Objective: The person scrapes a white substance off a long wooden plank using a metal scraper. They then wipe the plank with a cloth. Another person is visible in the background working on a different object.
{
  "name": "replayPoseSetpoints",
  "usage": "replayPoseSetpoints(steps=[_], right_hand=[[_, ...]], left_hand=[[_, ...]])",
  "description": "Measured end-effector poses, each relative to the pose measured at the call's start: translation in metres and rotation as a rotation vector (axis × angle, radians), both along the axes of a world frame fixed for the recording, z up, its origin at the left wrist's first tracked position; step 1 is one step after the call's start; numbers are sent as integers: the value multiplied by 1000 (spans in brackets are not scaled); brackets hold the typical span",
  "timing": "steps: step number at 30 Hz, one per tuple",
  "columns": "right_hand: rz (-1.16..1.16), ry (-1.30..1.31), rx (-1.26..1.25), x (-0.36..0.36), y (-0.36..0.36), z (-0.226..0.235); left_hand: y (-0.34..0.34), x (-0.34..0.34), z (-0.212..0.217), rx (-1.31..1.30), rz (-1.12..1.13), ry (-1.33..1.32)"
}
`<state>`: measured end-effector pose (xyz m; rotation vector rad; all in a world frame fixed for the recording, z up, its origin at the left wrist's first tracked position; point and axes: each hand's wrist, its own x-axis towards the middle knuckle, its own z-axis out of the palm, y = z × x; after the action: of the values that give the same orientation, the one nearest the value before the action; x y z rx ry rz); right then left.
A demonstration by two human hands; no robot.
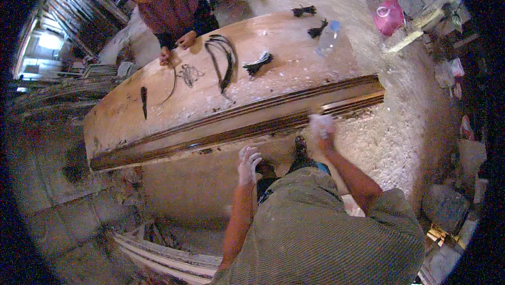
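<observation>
A long wooden table stretches across in front of me. Along its near edge runs a long brown ribbed moulding with dark grooves. My right hand, coated in white, is at the moulding's near edge toward its right end. Motion smears its fingers, and whether the pale mass there is a held thing cannot be made out. My left hand, also dusted white, hangs just short of the moulding with its fingers loosely bent and apart, holding nothing visible.
Across the table a person handles a thin dark strand. Dark fibre bundles and a clear plastic bottle lie on the tabletop. White crumbly debris covers the floor at right. A pink bag sits beyond; pale slats lie lower left.
</observation>
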<state>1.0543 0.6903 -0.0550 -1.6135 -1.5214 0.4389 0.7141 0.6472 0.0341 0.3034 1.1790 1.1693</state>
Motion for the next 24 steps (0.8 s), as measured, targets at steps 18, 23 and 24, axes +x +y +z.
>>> replayPoseSetpoints(steps=[18,23,24], right_hand=[[-203,-185,27,-117,12,73],[-202,-643,152,-159,15,84],[-198,-460,68,-206,15,75]], left_hand=[[-11,-309,-65,-11,274,-121],[-34,-385,-60,-48,286,-128],[-35,-402,-59,-36,293,-120]])
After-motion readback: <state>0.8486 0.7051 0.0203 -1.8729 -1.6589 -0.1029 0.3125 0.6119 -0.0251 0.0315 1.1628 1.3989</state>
